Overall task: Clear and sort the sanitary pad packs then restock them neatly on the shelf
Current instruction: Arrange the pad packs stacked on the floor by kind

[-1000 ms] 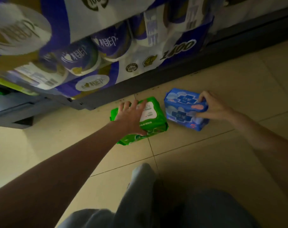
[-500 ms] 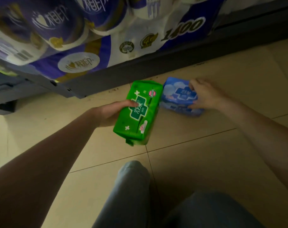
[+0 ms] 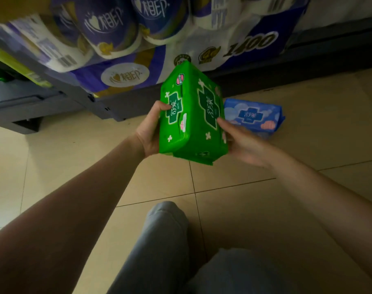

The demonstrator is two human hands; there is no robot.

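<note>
The green pack [image 3: 193, 115] is held up above the floor [image 3: 308, 145], left hand [image 3: 150, 132] curled round its left side, thumb on the face; right hand [image 3: 242, 143] touches its right edge, fingers blurred, nearly straight. It looks light, soft and squashy in slick film, so hold its flat sides. The blue pack [image 3: 255, 116] lies on the floor behind. Tissue rolls [image 3: 250, 45] read "1400"; the packs' lettering is too blurred

A: What stays unclear at ten o'clock?
B: The purple-and-white plastic-wrapped tissue roll bundles [image 3: 125, 39] run off the top edge, their print smeared by blur.
A: And by the glossy green plastic pad pack [image 3: 191, 115]?
B: It hides the left hand's [image 3: 149, 132] fingers; the right hand [image 3: 242, 143] at three o'clock is blurred.
</note>
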